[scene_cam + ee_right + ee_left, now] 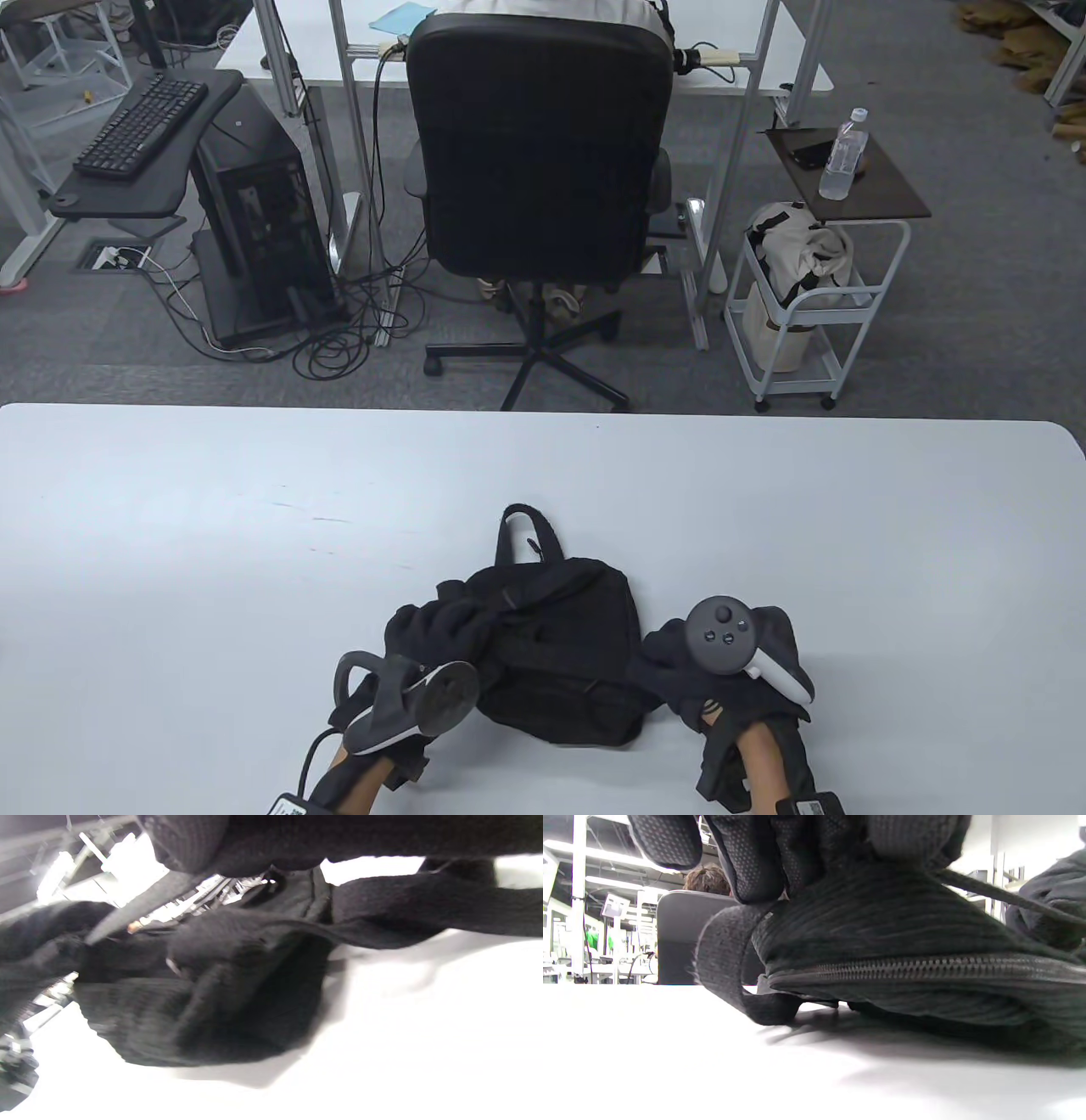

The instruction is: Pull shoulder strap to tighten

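Black backpack (556,645) flat on desk (212,552) between both hands. Left hand (407,688) gripping its left edge; right hand (730,671) closed on strap (424,906) at the right. Soft, light, floppy; best held near the strap's loose end.

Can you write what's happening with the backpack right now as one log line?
step: tighten strap | backpack: lying on table | left hand: on its left side | right hand: on its right side | grip: unclear
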Available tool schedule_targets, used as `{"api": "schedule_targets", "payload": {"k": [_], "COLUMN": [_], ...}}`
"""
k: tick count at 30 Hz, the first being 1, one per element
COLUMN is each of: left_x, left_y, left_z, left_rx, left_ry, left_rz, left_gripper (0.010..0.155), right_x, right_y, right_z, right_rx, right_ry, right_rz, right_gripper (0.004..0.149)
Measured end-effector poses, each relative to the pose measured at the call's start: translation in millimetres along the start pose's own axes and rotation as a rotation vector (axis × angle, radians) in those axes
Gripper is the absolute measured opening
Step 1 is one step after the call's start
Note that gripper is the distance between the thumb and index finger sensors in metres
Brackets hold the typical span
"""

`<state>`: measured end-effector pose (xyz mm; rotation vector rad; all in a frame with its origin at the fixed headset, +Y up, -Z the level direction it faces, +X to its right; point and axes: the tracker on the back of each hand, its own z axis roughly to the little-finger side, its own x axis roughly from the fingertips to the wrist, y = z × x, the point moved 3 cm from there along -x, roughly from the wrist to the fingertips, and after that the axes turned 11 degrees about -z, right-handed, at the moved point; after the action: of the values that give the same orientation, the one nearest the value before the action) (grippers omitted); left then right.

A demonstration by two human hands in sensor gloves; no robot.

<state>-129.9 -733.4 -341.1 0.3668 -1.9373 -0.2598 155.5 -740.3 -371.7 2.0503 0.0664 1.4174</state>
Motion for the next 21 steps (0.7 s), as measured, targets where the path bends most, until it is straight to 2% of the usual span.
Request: {"api": "schedule_targets", "payload": {"k": [2, 4, 6, 8, 10, 14, 17, 20, 21], "left_x": [2, 3, 2, 2, 3, 3, 4, 4, 3], "left_y": [-3, -5, -7, -8, -10, -19, -20, -20, -19], "left_z": [-1, 1, 3, 4, 5, 4, 4, 5, 5], "left_rx": [-0.018, -0.033, -0.009, -0.005, -0.020, -0.008, -0.021, -0.018, -0.015], "left_ry": [-0.012, -0.011, -0.005, -0.004, -0.014, -0.018, -0.023, -0.021, -0.018], "left_rz": [0.013, 0.023, 0.035, 0.041, 0.054, 0.074, 0.074, 0.072, 0.072], "left_gripper": [0.064, 0.064, 0.064, 0.064, 0.064, 0.064, 0.064, 0.064, 0.064], "right_x": [-2, 2, 9, 10, 3, -39, -68, -84, -87], "right_y": [5, -1, -10, -16, -18, 2, 21, 35, 38], "right_z": [0, -7, -25, -42, -60, -83, -88, -90, -91], "right_rx": [0.065, 0.171, 0.110, 0.046, 0.029, 0.058, 0.153, 0.154, 0.147], "right_ry": [0.072, 0.122, 0.041, -0.009, -0.050, 0.012, 0.092, 0.116, 0.123], "right_rz": [-0.075, -0.011, 0.060, 0.111, 0.096, -0.099, -0.180, -0.268, -0.290], "right_gripper": [0.035, 0.054, 0.068, 0.070, 0.070, 0.074, 0.074, 0.073, 0.067]}}
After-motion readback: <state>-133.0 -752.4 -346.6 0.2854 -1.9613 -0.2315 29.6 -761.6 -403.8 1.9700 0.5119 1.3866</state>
